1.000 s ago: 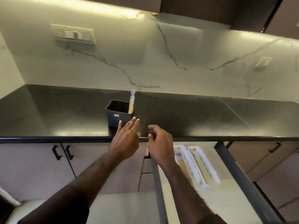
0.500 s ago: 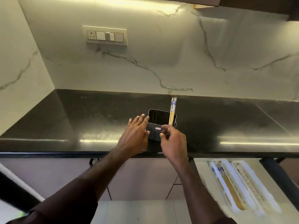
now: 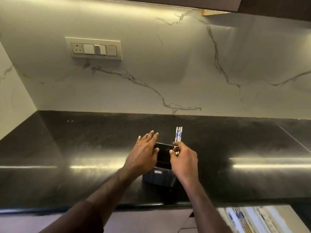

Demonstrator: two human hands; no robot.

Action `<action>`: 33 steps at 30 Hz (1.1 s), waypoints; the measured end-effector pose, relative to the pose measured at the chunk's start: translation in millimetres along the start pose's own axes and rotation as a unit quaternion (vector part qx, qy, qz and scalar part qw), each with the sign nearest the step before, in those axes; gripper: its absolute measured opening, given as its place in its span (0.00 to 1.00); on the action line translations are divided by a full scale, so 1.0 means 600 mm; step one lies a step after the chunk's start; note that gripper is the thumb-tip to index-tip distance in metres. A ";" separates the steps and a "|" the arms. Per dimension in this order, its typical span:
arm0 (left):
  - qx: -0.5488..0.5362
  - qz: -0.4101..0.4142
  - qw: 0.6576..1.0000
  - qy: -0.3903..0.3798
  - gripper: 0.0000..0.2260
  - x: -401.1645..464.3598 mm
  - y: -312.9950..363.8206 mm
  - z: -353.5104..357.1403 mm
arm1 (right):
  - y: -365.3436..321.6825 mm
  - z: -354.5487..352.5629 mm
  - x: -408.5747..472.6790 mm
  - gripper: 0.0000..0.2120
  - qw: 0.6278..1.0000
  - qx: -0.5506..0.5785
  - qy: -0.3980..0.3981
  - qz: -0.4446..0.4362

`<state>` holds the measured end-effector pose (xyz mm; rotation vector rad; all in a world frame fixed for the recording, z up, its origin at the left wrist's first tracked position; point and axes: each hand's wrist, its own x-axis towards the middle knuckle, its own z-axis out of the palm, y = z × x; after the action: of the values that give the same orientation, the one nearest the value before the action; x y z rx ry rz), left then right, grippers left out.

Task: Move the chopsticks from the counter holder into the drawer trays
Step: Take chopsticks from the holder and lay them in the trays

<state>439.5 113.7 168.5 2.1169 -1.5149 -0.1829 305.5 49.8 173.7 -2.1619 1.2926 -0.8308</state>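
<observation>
A black rectangular holder (image 3: 160, 177) stands on the dark counter near its front edge. A few chopsticks (image 3: 178, 134) with blue-and-white tops stick up from its right side. My right hand (image 3: 184, 161) pinches them just above the holder's rim. My left hand (image 3: 143, 153) rests with fingers spread against the holder's left rim, holding nothing. At the bottom right, white drawer trays (image 3: 272, 217) show in the open drawer, with several chopsticks (image 3: 239, 217) lying in the left one.
The black counter (image 3: 67, 157) runs left and right below a marble backsplash with a switch plate (image 3: 94, 48). Cabinet fronts lie under the counter edge. Dark upper cabinets hang overhead.
Both hands have risen from the counter edge to the holder. My right hand has closed on the chopsticks, my left has settled on the rim. The view shifted left and closer.
</observation>
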 end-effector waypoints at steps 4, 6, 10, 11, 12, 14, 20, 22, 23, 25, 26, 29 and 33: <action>-0.015 0.001 1.000 -0.005 0.27 0.059 0.007 0.017 | 0.020 0.006 0.048 0.18 0.999 -0.007 -0.012 0.050; -0.026 0.002 1.000 -0.007 0.27 0.083 0.012 0.024 | 0.027 0.008 0.065 0.18 0.997 -0.001 -0.026 0.072; -0.052 0.003 0.999 -0.009 0.28 0.126 0.019 0.038 | 0.040 0.013 0.094 0.19 0.995 -0.005 -0.038 0.092; -0.059 0.001 0.998 -0.014 0.28 0.132 0.020 0.041 | 0.041 0.014 0.097 0.19 0.994 -0.004 -0.041 0.097; -0.069 -0.003 0.997 -0.017 0.28 0.140 0.020 0.044 | 0.043 0.016 0.101 0.19 0.994 -0.003 -0.044 0.102; -0.092 -0.015 0.995 -0.027 0.29 0.153 0.020 0.050 | 0.046 0.019 0.108 0.19 0.993 -0.004 -0.052 0.110; -0.138 -0.048 0.988 -0.052 0.29 0.184 0.018 0.062 | 0.052 0.027 0.130 0.17 0.990 -0.013 -0.072 0.122; -0.145 -0.053 0.986 -0.055 0.29 0.192 0.018 0.065 | 0.053 0.032 0.136 0.15 0.988 -0.010 -0.082 0.130; -0.148 -0.055 0.986 -0.056 0.29 0.196 0.017 0.067 | 0.054 0.035 0.138 0.14 0.987 -0.007 -0.087 0.132; -0.160 -0.060 0.983 -0.063 0.29 0.201 0.018 0.070 | 0.059 0.040 0.142 0.10 0.986 -0.002 -0.097 0.138; -0.171 -0.067 0.981 -0.065 0.29 0.203 0.018 0.071 | 0.060 0.042 0.143 0.09 0.985 -0.002 -0.103 0.141; -0.203 -0.084 0.973 -0.068 0.30 0.211 0.018 0.076 | 0.065 0.046 0.147 0.07 0.983 -0.001 -0.112 0.144; -0.311 -0.099 0.940 -0.099 0.26 0.216 0.015 0.089 | 0.069 0.051 0.150 0.06 0.983 -0.016 -0.118 0.136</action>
<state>457.5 -24.4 152.1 1.7542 -1.1344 -0.8523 335.3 -45.8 147.3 -1.9774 1.4412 -0.4321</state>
